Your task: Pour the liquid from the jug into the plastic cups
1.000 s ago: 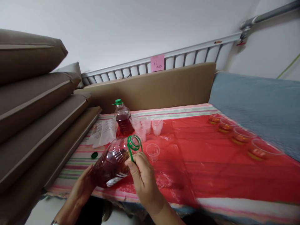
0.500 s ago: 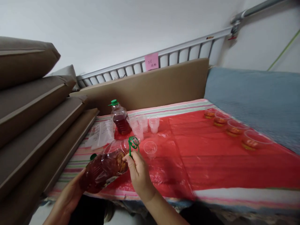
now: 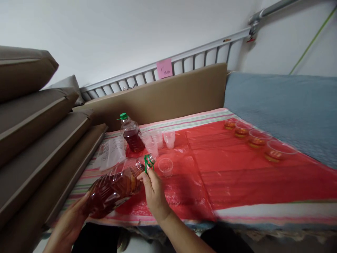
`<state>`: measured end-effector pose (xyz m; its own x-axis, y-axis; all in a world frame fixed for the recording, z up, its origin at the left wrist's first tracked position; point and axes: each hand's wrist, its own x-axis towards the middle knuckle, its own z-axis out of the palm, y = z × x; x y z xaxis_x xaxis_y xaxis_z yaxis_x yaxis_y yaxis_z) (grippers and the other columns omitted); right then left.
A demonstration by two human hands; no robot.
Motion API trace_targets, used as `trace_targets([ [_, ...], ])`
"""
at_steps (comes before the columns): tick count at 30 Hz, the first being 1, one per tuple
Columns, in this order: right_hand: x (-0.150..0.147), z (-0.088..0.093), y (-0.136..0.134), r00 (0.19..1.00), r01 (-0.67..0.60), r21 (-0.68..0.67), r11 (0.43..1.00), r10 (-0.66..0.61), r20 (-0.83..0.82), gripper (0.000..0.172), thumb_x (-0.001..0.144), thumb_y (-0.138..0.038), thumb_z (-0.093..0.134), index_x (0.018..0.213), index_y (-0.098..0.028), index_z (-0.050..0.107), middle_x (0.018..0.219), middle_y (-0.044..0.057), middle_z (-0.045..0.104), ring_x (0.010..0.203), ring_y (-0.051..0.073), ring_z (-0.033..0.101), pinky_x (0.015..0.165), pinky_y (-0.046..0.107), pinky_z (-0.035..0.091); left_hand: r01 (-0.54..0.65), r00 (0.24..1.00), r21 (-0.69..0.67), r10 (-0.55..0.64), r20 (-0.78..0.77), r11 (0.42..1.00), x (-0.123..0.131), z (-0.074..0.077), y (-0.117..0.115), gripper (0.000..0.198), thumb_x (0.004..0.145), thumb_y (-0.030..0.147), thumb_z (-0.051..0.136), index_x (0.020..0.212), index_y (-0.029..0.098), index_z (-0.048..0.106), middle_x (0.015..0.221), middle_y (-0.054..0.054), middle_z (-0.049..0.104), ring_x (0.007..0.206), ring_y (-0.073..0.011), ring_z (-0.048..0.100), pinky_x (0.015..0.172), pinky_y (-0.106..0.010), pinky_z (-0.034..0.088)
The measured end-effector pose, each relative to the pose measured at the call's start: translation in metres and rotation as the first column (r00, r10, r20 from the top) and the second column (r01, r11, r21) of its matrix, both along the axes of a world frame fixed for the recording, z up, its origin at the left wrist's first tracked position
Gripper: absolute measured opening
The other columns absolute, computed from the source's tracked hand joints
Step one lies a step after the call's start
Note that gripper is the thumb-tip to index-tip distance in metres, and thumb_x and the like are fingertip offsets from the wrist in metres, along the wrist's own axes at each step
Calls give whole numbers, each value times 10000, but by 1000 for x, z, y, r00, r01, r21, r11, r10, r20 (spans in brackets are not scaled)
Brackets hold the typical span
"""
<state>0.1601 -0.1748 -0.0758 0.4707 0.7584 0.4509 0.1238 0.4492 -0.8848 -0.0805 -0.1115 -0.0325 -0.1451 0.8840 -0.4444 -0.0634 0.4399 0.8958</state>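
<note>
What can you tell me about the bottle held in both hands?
The bottle is clear, ribbed and looks plastic, with reddish-brown liquid inside. A green ring handle hangs at its neck, and no cap shows on its mouth. It leans far over, base low toward the person's left, mouth higher and pointing right, near a clear cup. The left hand supports the base end; the right hand grips the handle.

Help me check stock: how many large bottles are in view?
2: one tilted bottle held by the left hand and right hand, one upright bottle behind it, beside the clear cups.
</note>
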Motion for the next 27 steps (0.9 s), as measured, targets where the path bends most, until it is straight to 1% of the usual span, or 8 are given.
trace_targets([
  [4,2,-3,2,1000,8,-26,1000,-8,-9,308,970,-319,371,782,-206,589,768,42,681,730,158,631,675,270,484,3,1000,34,-2,-15,999,-2,-3,3,270,695,272,688,912,120,733,862,-123,764,1066,-329,657,754,-318,577],
  [7,4,-5,3,1000,2,-39,999,-3,-27,314,970,-328,369,780,-205,586,776,45,688,732,159,636,681,271,486,12,1000,47,-12,7,999,-4,-7,5,272,648,259,732,875,109,743,861,-129,761,964,-309,690,715,-297,567],
  [12,4,-8,4,999,-10,-53,999,8,-51,308,967,-337,377,778,-204,580,770,45,682,720,162,637,676,272,489,-61,998,46,60,27,997,-5,-8,7,137,681,156,677,784,99,746,842,-124,760,761,-227,709,687,-272,559],
  [14,4,-9,4,998,-6,-50,999,3,-67,303,967,-336,381,781,-205,580,782,45,682,727,160,638,688,272,491,-66,998,50,65,23,997,-5,-7,7,119,702,143,664,777,97,744,814,-114,760,705,-205,703,664,-254,561],
  [18,4,-11,4,995,5,-30,1000,-8,-95,297,968,-346,389,789,-210,583,760,31,676,703,154,634,664,263,493,-51,998,72,49,32,996,-1,-3,6,112,748,112,635,781,99,740,789,-92,762,691,-177,705,661,-228,572],
  [21,5,-12,4,995,7,-33,999,-10,-97,293,968,-340,393,784,-212,581,750,25,679,699,149,637,660,258,490,-93,994,71,89,56,993,3,-1,4,174,787,48,570,747,111,727,769,-64,763,690,-142,708,663,-192,573],
  [23,6,-12,4,994,11,-47,999,-16,-105,296,966,-345,394,773,-215,576,744,23,676,694,145,635,652,252,488,-111,993,66,107,52,992,5,0,4,202,799,23,551,730,115,716,736,-50,759,654,-129,703,638,-179,571],
  [27,7,-13,4,991,16,-41,999,-22,-133,291,964,-342,397,785,-210,584,742,28,671,692,148,633,652,254,494,-100,994,64,98,40,993,5,-3,5,177,825,50,566,732,106,706,716,-58,755,633,-131,701,613,-179,571],
])
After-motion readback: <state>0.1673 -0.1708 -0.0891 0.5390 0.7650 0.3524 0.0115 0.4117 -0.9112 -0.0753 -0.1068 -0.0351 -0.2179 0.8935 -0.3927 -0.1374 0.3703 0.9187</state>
